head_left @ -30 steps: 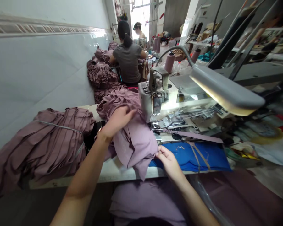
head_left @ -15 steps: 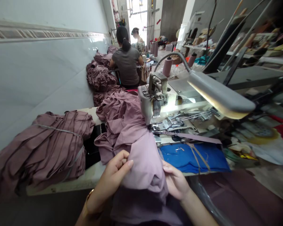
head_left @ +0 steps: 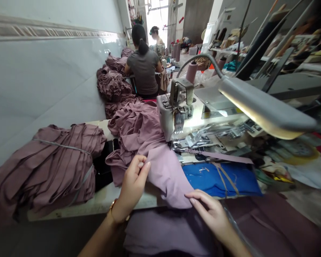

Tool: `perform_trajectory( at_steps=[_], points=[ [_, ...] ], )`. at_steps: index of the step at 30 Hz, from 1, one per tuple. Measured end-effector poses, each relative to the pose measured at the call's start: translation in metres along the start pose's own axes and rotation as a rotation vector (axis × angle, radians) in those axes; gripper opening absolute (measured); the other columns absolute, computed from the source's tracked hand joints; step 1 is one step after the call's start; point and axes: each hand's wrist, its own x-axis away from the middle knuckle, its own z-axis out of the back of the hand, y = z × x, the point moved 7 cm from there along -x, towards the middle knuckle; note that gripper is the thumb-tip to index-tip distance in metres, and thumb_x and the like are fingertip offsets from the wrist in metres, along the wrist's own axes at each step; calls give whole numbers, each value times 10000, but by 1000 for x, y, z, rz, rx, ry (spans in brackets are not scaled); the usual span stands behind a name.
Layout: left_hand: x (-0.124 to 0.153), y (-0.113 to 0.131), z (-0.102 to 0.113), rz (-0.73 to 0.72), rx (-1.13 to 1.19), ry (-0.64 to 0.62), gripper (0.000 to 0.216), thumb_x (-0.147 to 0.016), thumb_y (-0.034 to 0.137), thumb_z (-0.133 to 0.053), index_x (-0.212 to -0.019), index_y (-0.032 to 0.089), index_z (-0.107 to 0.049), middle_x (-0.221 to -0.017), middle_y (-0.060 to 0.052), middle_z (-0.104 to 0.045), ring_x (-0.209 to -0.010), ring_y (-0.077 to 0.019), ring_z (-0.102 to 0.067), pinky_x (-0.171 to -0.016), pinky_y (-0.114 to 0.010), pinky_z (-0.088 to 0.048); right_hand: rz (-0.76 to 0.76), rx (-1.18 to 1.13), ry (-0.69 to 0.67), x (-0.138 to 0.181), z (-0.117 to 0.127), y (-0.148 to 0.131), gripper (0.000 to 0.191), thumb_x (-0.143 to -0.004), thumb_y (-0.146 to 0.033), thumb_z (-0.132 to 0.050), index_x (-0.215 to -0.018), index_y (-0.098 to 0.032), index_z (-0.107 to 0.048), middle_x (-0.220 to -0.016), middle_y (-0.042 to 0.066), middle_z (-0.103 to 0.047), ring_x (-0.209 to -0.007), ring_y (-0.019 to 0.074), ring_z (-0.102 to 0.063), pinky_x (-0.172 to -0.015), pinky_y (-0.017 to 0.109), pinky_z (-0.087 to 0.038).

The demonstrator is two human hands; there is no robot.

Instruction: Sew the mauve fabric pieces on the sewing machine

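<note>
A mauve fabric piece (head_left: 167, 171) stretches from under the needles of a sewing machine (head_left: 167, 116) toward me. My left hand (head_left: 133, 184), a bracelet on its wrist, is curled closed at the cloth's left edge. Between thumb and fingers, my right hand (head_left: 210, 210) pinches the cloth's near right corner. More of the same cloth lies bunched in a heap (head_left: 135, 125) left of the needles. A narrow mauve strip (head_left: 222, 156) runs into the machine from the right. Below my hands, folded mauve fabric (head_left: 166, 232) lies in shadow.
At the left is a tied bundle of mauve pieces (head_left: 61, 160). A blue cloth pad (head_left: 222, 178) covers the table's front right. The lamp (head_left: 267, 103) hangs over the machine. Ahead sits a person in a grey shirt (head_left: 143, 71), with another person (head_left: 155, 35) farther back.
The cloth's near end has been drawn out flatter toward the right corner. My right hand has gone from beside a fold to pinching that corner; my left hand has moved slightly up.
</note>
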Motion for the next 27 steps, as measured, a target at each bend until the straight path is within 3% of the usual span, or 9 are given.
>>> perform_trajectory(
  at_steps=[12, 16, 19, 22, 27],
  points=[
    [-67, 31, 20, -203, -64, 110, 102, -892, 317, -517, -901, 215, -516, -747, 23, -500, -677, -131, -470, -634, -223, -351, -5, -40, -92, -23, 4, -12, 202, -885, -315, -588, -955, -240, -763, -978, 79, -772, -944, 284, -697, -841, 363, -556],
    [-95, 39, 27, -283, -103, 130, 98, -879, 304, -521, -885, 206, -518, -773, 13, -527, -714, -137, -497, -667, -229, -367, -33, -105, -107, -38, -3, -13, 201, -888, -324, -584, -947, -215, -742, -892, 70, -753, -758, 234, -701, -693, 321, -562],
    [-117, 46, 32, -338, -121, 110, 89, -872, 285, -527, -859, 197, -522, -760, 18, -526, -698, -130, -495, -649, -226, -361, -72, -186, -75, -51, -9, -14, 194, -851, -324, -638, -960, -183, -715, -752, 38, -712, -628, 195, -673, -610, 297, -544],
    [-136, 53, 36, -379, -147, 89, 72, -864, 260, -538, -856, 189, -530, -791, 14, -550, -723, -129, -517, -675, -226, -377, -40, -194, 1, -66, -13, -18, 273, -814, -301, -684, -1050, -162, -695, -691, 20, -682, -623, 189, -656, -602, 292, -532],
    [-163, 67, 41, -434, -221, 79, 54, -855, 227, -547, -841, 176, -543, -768, 13, -566, -708, -128, -526, -669, -230, -386, 105, 65, 86, -80, -11, -36, 284, -848, -262, -650, -1115, -195, -721, -907, 82, -774, -795, 238, -714, -741, 338, -563]
  ],
)
